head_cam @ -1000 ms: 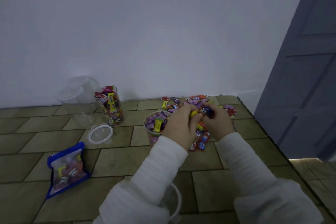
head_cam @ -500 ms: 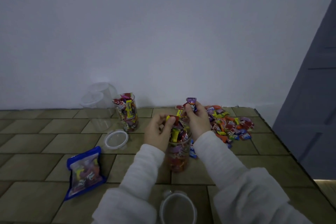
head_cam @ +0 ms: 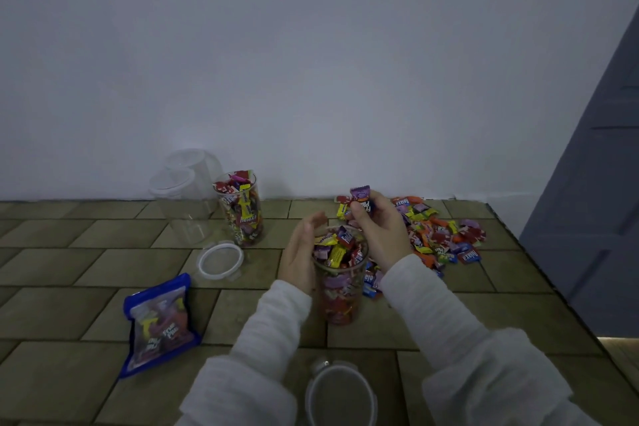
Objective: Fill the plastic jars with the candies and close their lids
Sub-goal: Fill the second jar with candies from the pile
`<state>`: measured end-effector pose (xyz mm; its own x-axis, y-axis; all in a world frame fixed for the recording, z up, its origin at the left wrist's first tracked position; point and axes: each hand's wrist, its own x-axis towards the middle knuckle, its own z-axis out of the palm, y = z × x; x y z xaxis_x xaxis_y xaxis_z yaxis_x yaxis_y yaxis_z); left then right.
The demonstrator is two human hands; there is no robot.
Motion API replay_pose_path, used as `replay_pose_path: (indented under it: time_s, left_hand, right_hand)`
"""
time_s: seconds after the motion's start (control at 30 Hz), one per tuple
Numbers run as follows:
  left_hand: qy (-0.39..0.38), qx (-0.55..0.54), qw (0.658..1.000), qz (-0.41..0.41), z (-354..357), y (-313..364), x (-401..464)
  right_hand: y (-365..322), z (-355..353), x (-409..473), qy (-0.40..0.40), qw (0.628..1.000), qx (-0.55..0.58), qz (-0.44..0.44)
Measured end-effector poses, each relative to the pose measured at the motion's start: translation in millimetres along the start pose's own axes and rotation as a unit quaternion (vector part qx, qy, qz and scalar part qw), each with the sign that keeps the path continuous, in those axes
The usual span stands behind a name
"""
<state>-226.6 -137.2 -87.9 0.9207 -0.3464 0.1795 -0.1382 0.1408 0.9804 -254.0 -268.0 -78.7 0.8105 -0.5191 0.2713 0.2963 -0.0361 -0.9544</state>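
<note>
Pinching light, crinkly candies (head_cam: 360,198) in right hand (head_cam: 378,232); left hand (head_cam: 300,258), fingers relaxed, steadies near-full jar (head_cam: 340,282) mid-tabletop. Jar rigid, smooth; best gripped around wall.

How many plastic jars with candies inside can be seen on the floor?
2. One full jar stands between the left hand and the right hand; another filled jar stands near the wall, beside clear empty containers.

Near jar (head_cam: 340,273) at centre on tiled floor (head_cam: 69,266), between left hand (head_cam: 300,252) and right hand (head_cam: 378,232). Candy pile (head_cam: 439,235) to its right. Second jar (head_cam: 240,207) behind-left, loose lid (head_cam: 220,259) before it, empty jars (head_cam: 186,197) further left. Bag (head_cam: 159,322) front-left; another lid (head_cam: 340,394) nearest.
</note>
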Motion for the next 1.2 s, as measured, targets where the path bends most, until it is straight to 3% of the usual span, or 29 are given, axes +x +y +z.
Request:
replay_pose_path:
  time_s: [0.1, 0.23, 0.47, 0.73, 0.87, 1.0, 1.07, 1.2]
  left_hand:
    - [-0.027, -0.088, 0.983, -0.162, 9.1, 7.3, -5.4]
    - [-0.036, -0.147, 0.962, -0.226, 17.2, 3.0, -4.2]
    - [-0.006, -0.214, 0.948, -0.237, 14.0, -18.2, 7.7]
    - [-0.002, -0.302, 0.922, -0.243, 18.1, -21.7, 12.8]
    - [-0.010, -0.304, 0.922, -0.238, 18.8, -24.0, 12.4]
    - [-0.006, -0.283, 0.929, -0.240, 17.9, -25.9, 13.3]
    - [-0.013, -0.272, 0.929, -0.250, 18.3, -25.6, 13.8]
    - [-0.007, -0.287, 0.923, -0.258, 18.9, -25.4, 17.6]
  right_hand:
    - [1.4, -4.6, -6.2, -0.071, 0.993, -0.096, -0.019]
    - [-1.5, -10.3, -16.7, -0.147, 0.971, -0.179, -0.055]
    - [-11.6, -21.5, -21.3, -0.206, 0.919, -0.300, -0.150]
    - [-11.0, -17.2, -31.1, -0.154, 0.886, -0.376, -0.223]
    - [-14.2, -14.4, -34.2, -0.177, 0.879, -0.386, -0.218]
    - [-28.1, -19.6, -31.3, -0.169, 0.894, -0.363, -0.200]
    - [-28.3, -21.8, -29.0, -0.149, 0.887, -0.388, -0.204]
    - [-24.3, -19.9, -27.9, -0.191, 0.867, -0.436, -0.145]
